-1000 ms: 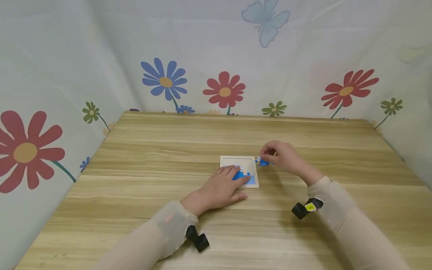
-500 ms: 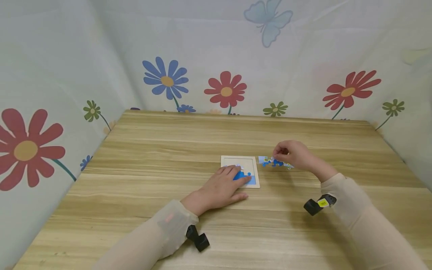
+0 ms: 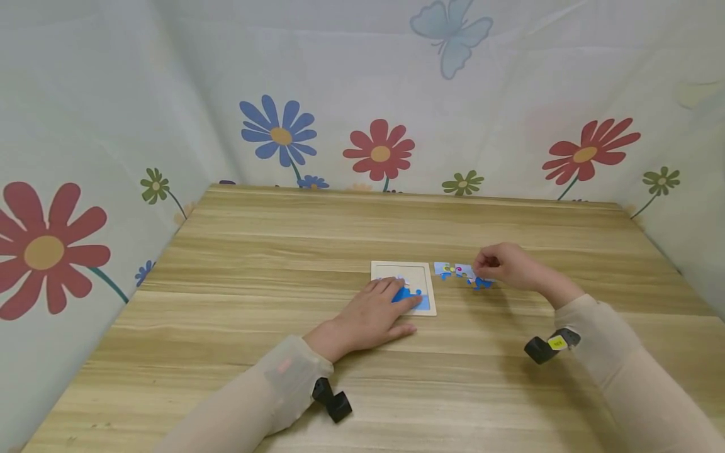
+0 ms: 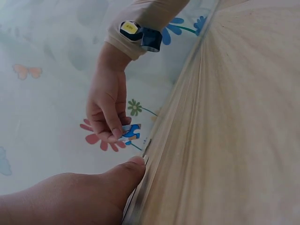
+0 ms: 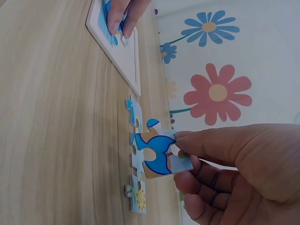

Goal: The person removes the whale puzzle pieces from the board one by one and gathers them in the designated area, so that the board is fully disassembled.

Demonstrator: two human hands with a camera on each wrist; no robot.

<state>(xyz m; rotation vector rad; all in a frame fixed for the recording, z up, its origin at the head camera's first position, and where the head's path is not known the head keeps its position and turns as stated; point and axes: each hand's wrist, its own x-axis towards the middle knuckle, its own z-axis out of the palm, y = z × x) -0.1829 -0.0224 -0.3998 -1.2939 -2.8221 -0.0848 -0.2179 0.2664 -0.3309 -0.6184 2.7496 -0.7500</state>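
Between thumb and fingers my right hand (image 3: 508, 267) pinches a jigsaw puzzle piece (image 5: 161, 152) printed with a blue tail shape, lifted above the table. Loose puzzle pieces (image 3: 450, 269) lie in a row just right of the pale puzzle frame (image 3: 432, 302); the right wrist view shows one with a yellow flower (image 5: 139, 199). My left hand (image 3: 368, 314) rests on the frame with its fingers spread. Under those fingers sit blue fitted pieces (image 3: 419, 302), partly hidden; the upper part of the frame shows its bare backing.
The wooden table (image 3: 283, 239) reaches back to a white cloth backdrop (image 3: 340, 63) printed with flowers and a butterfly. A black wrist camera (image 3: 334, 402) is strapped to the left sleeve, and another camera (image 3: 546, 348) to the right one.
My right hand has moved right, away from the frame, with the pinched piece, uncovering the row of loose pieces. My left hand has stayed on the frame.
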